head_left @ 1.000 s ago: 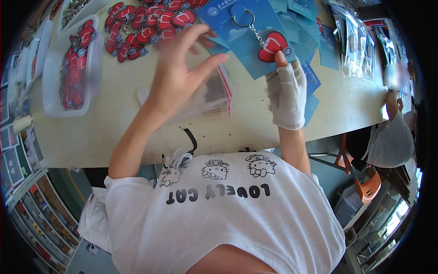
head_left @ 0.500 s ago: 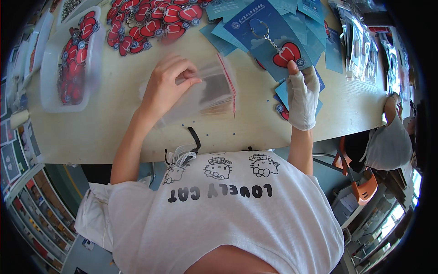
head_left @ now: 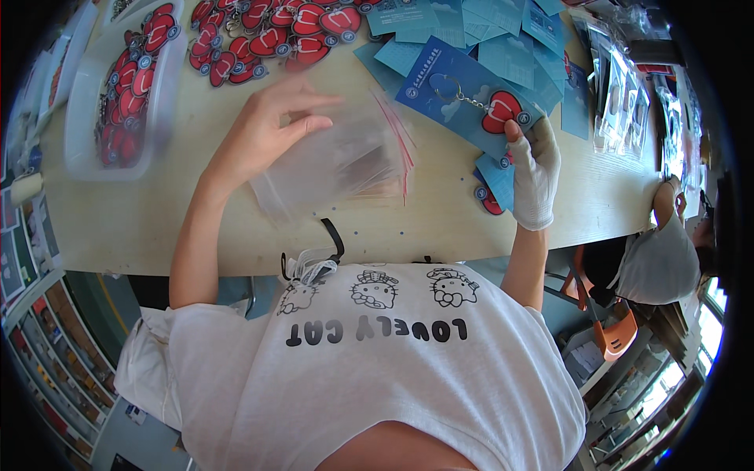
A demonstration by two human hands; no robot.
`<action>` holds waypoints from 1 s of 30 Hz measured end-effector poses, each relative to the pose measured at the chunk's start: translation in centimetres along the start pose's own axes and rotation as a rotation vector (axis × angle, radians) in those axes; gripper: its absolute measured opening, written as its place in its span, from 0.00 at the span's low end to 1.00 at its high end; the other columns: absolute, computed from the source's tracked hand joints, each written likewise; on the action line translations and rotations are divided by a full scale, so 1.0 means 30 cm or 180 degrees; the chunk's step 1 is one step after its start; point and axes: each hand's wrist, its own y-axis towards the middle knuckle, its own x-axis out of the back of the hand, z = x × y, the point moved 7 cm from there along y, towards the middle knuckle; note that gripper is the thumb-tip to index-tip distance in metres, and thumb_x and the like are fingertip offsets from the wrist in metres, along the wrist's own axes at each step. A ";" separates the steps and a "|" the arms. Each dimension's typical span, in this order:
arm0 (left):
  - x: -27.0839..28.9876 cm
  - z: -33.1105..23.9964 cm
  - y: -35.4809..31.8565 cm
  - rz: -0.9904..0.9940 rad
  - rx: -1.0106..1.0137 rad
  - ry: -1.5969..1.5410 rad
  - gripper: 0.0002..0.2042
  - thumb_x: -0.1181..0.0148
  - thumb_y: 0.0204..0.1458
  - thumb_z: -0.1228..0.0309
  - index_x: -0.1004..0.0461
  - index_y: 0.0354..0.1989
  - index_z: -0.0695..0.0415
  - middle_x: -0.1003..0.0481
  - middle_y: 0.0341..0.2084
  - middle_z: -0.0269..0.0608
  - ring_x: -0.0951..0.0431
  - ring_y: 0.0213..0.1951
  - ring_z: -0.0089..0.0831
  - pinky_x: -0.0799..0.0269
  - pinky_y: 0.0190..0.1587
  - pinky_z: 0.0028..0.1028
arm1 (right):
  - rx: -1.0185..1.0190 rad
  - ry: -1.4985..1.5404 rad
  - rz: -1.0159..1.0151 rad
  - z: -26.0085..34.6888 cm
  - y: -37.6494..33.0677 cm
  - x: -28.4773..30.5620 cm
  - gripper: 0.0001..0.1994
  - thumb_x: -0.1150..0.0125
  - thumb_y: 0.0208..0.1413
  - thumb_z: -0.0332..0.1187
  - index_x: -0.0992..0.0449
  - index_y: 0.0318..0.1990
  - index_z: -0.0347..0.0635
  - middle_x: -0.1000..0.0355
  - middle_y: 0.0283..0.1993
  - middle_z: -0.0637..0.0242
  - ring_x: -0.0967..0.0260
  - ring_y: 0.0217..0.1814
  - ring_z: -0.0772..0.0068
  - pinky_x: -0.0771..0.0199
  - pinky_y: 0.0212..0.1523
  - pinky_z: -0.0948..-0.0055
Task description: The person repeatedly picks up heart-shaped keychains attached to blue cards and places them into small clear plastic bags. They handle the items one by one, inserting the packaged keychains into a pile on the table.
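Since half a second ago: left hand (head_left: 263, 129) lifted off the stack of clear bags (head_left: 338, 161), fingers now spread and loose, hovering just above it at centre frame. Right hand (head_left: 534, 177), in a white knit glove, shifted little; pinches the lower edge of a blue card (head_left: 459, 98), thumb on top, holding it flat for bagging (probably). Clipped to that card: a glossy red heart keychain (head_left: 503, 110) on a thin metal chain. Bags thin, floppy, red-striped along the zip edge. More red keychains (head_left: 259, 35) heaped at upper centre, others in a translucent tray (head_left: 169, 102) at upper left. Pale wooden table (head_left: 440, 228) beneath.
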 end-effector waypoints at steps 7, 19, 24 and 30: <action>0.033 0.098 0.000 -0.0037 0.0570 -0.1156 0.06 0.36 0.48 0.79 0.22 0.35 0.63 0.25 0.25 0.32 0.25 0.29 0.19 0.30 0.34 0.19 | 0.0232 -0.0010 -0.0268 0.030 0.022 0.010 0.21 0.46 0.58 0.29 0.36 0.57 0.29 0.28 0.40 0.65 0.35 0.38 0.82 0.35 0.38 0.83; 0.027 0.082 0.034 0.0025 0.0763 -0.1557 0.05 0.35 0.48 0.71 0.20 0.27 0.60 0.22 0.21 0.35 0.22 0.24 0.21 0.38 0.24 0.17 | 0.0066 0.0197 0.0812 0.063 0.059 -0.092 0.19 0.46 0.57 0.28 0.35 0.55 0.31 0.29 0.40 0.68 0.35 0.40 0.83 0.35 0.43 0.83; 0.013 0.070 0.047 0.0076 0.0940 -0.1518 0.05 0.34 0.47 0.70 0.22 0.27 0.59 0.23 0.20 0.33 0.23 0.22 0.18 0.40 0.22 0.16 | 0.0093 0.0077 0.0981 0.090 0.093 -0.064 0.21 0.44 0.57 0.29 0.36 0.57 0.30 0.30 0.41 0.69 0.36 0.39 0.83 0.35 0.44 0.83; 0.004 0.063 0.058 0.0030 0.0979 -0.1519 0.05 0.33 0.47 0.71 0.22 0.27 0.59 0.23 0.20 0.33 0.23 0.21 0.19 0.38 0.21 0.16 | 0.0263 -0.0028 0.0757 0.109 0.121 -0.035 0.19 0.42 0.56 0.38 0.29 0.48 0.32 0.30 0.35 0.71 0.39 0.36 0.85 0.39 0.39 0.85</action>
